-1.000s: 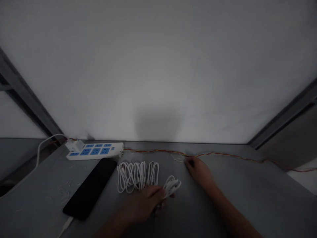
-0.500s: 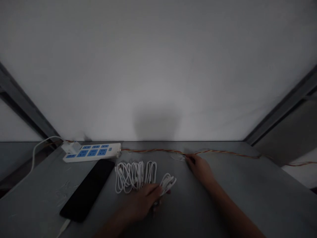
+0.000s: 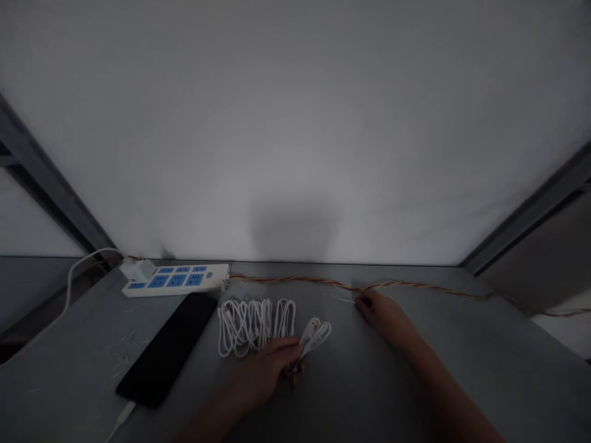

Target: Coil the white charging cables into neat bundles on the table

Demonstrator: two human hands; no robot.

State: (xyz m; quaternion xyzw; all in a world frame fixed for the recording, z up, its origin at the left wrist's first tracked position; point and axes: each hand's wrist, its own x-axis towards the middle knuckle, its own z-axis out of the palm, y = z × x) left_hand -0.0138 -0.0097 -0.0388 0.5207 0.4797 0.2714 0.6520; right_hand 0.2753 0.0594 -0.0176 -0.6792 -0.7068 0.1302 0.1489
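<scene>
Left hand (image 3: 264, 373) gripping coiled cable (image 3: 317, 332) | right hand (image 3: 386, 317) pinching tie (image 3: 346, 300), near rear table edge (image 3: 406, 269) | gap between

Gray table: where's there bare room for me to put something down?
The table has most room on the right, between the right arm, the twisted wire and its right edge. There's a smaller patch between the held cable bundle and the right arm. It's crowded on the left, with the power strip, black phone, coiled white cables and pale scraps.
</scene>
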